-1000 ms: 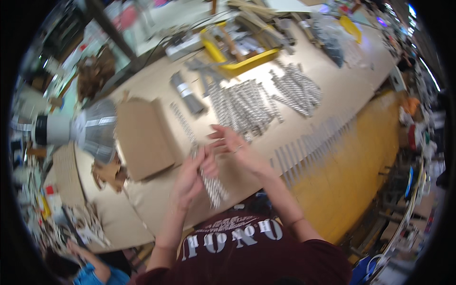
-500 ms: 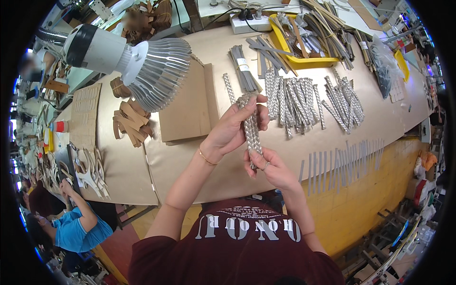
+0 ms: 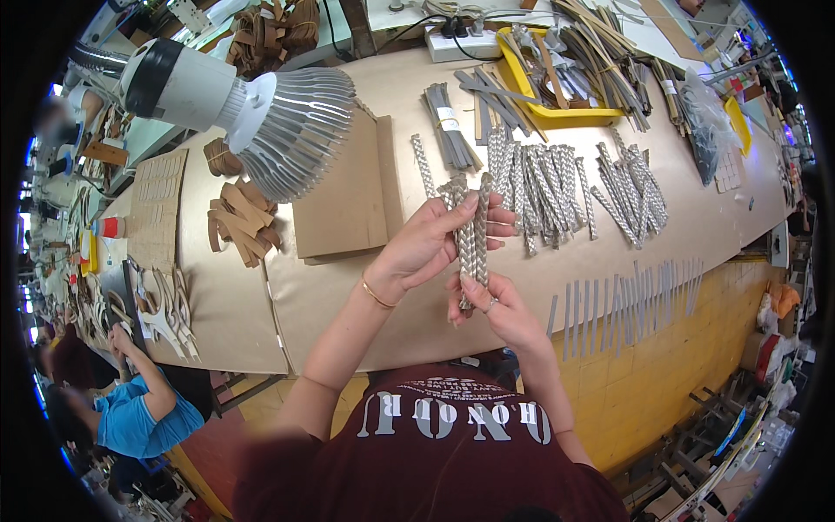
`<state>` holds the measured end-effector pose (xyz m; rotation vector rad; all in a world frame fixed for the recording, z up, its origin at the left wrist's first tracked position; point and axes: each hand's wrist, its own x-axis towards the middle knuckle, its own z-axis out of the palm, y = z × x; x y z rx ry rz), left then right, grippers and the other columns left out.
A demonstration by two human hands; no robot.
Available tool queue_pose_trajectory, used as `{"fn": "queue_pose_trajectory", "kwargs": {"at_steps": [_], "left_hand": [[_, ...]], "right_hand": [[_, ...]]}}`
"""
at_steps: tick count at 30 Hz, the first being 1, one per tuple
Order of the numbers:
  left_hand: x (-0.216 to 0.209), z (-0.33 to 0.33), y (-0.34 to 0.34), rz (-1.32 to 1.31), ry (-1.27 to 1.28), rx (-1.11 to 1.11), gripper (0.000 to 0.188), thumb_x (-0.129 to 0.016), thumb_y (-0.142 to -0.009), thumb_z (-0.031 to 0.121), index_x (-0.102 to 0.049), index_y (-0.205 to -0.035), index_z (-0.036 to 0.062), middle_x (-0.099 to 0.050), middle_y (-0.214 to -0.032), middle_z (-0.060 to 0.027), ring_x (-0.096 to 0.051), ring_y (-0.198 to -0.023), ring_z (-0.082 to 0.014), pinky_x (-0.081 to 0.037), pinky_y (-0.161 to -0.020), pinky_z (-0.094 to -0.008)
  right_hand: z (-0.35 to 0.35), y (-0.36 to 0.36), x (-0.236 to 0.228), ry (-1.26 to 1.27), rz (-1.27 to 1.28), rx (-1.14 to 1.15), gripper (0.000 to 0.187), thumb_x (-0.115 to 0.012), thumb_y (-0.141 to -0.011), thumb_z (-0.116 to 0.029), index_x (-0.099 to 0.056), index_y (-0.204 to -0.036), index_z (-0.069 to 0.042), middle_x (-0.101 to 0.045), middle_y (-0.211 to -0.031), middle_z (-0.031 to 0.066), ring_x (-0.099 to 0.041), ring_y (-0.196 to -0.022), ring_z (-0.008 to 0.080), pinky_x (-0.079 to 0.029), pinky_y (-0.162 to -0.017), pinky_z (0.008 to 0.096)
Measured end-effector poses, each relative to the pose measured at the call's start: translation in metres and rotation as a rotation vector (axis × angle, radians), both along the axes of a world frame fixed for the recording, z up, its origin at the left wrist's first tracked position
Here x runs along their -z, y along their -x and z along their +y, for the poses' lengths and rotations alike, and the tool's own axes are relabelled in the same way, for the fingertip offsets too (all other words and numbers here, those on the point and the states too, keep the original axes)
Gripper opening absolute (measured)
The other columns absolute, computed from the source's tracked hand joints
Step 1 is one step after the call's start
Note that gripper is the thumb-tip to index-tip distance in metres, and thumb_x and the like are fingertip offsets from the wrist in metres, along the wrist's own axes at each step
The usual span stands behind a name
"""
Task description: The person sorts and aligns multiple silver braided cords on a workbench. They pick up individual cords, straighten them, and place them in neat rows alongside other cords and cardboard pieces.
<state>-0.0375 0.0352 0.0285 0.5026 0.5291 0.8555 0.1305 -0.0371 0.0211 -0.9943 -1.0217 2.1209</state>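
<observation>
Between my two hands, above the near part of the table, is a small bunch of metallic grey braided straps (image 3: 472, 248). My left hand (image 3: 428, 239) grips the bunch near its upper end, thumb across the front and fingers behind. Lower down, my right hand (image 3: 494, 304) pinches the bottom ends between thumb and fingers. One strap at the right of the bunch stands slightly apart at the top. Just beyond my hands lies a pile of similar braided straps (image 3: 548, 191), with a second pile (image 3: 631, 191) to its right. A single braid (image 3: 422, 163) lies left of the piles.
A large lamp (image 3: 287, 130) hangs over the left side, near stacked brown boards (image 3: 339, 191). Behind the piles are a banded grey strip bundle (image 3: 450, 130) and a yellow tray (image 3: 565, 113). Grey strips (image 3: 626, 300) line the front edge. A person in blue (image 3: 148, 413) works at left.
The upper ends of the held braids have spread, and one strap now stands apart on the right. My left fingers have opened out a little; the right hand stays at the lower ends.
</observation>
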Motion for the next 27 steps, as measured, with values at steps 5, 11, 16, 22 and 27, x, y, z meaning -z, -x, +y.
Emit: {"fn": "queue_pose_trajectory", "kwargs": {"at_steps": [5,11,16,22,27], "left_hand": [[-0.008,0.0,0.0,-0.059,0.004,0.025,0.045,-0.047,-0.104,0.025,-0.045,-0.138,-0.0054,-0.06,-0.128,-0.0209,-0.063,-0.114,-0.0269,-0.054,-0.096,-0.0369],[-0.009,0.001,-0.003,-0.009,0.019,-0.003,0.046,-0.052,-0.102,0.027,-0.046,-0.135,-0.0049,-0.061,-0.127,-0.0214,-0.063,-0.113,-0.0281,-0.056,-0.093,-0.0373],[-0.006,-0.001,-0.008,0.037,0.044,-0.043,0.032,-0.048,-0.104,0.028,-0.052,-0.121,0.0005,-0.063,-0.121,-0.0217,-0.064,-0.112,-0.03,-0.057,-0.09,-0.0402],[-0.001,-0.002,-0.012,-0.155,0.172,-0.213,0.021,-0.043,-0.106,0.024,-0.05,-0.111,0.0046,-0.055,-0.083,-0.0029,-0.055,-0.072,-0.0135,-0.048,-0.063,-0.027],[0.003,-0.001,-0.011,-0.432,0.406,-0.213,0.018,-0.036,-0.107,0.021,-0.044,-0.097,0.0084,-0.03,-0.066,0.0065,-0.025,-0.052,-0.0053,-0.026,-0.046,-0.0213]], "right_hand": [[0.0,-0.003,-0.005,0.057,0.082,0.012,0.037,-0.047,-0.105,-0.032,-0.057,-0.123,0.0,-0.068,-0.087,0.0077,-0.061,-0.077,0.0123,-0.049,-0.077,0.0275],[0.001,-0.004,-0.006,0.071,0.132,-0.033,0.039,-0.045,-0.106,-0.034,-0.057,-0.122,0.0,-0.068,-0.086,0.0079,-0.061,-0.078,0.0128,-0.049,-0.079,0.028],[0.0,-0.003,-0.004,0.083,0.097,-0.066,0.038,-0.043,-0.106,-0.036,-0.059,-0.112,-0.002,-0.067,-0.082,0.0066,-0.06,-0.075,0.0124,-0.048,-0.076,0.0269],[-0.007,0.011,-0.007,-0.048,-0.021,0.014,0.038,-0.039,-0.107,-0.039,-0.05,-0.088,-0.008,-0.051,-0.067,-0.001,-0.046,-0.063,0.0086,-0.039,-0.062,0.0249],[-0.016,0.011,-0.014,-0.2,-0.183,-0.002,0.039,-0.036,-0.107,-0.038,-0.045,-0.083,-0.008,-0.044,-0.064,-0.0024,-0.039,-0.06,0.0075,-0.035,-0.058,0.0243]]}}
